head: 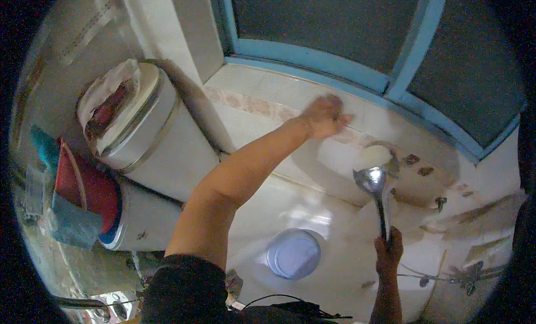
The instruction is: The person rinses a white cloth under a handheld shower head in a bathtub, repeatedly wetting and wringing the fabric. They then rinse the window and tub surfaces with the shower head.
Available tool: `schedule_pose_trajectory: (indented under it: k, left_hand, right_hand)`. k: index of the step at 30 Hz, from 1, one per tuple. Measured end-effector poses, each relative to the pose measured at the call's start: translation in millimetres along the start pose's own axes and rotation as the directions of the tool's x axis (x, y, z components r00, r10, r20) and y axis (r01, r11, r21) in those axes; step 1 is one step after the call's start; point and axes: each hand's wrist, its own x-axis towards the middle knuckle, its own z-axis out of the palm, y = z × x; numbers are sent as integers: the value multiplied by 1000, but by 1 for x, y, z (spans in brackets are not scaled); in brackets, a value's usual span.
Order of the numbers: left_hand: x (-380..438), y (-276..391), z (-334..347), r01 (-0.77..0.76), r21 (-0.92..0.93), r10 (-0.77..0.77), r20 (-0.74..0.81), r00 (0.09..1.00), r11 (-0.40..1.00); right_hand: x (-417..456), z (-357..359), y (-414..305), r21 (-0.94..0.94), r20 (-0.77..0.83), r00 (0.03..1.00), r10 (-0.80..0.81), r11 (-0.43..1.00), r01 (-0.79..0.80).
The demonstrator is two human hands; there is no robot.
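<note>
My right hand (389, 248) grips the handle of a shiny metal ladle or large spoon (372, 179), whose bowl points away from me. At its far end is a pale rounded thing (373, 155); whether it rests in the bowl or lies beyond it, I cannot tell. My left arm stretches forward, and my left hand (326, 117) is in front of the tiled wall (268, 106) below the window. Motion blurs that hand, so its finger shape and any content are unclear. Between my arms, a round bluish translucent plastic container or lid (294, 254) sits on a glossy white surface (251, 240).
A tall white bin (167, 144) with cloth-like material at its top stands left. Beside it is another white container (146, 215) with a red and blue top. A blue-framed window (310, 56) spans the far side. Thin cables (431, 277) and dark fittings appear at right.
</note>
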Motion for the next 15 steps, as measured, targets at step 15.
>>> schedule_pose_trajectory:
  k: [15]
  left_hand:
    - [83, 73, 51, 426, 299, -412, -113, 904, 854]
  right_hand:
    - [-33, -84, 5, -203, 139, 970, 197, 965, -167]
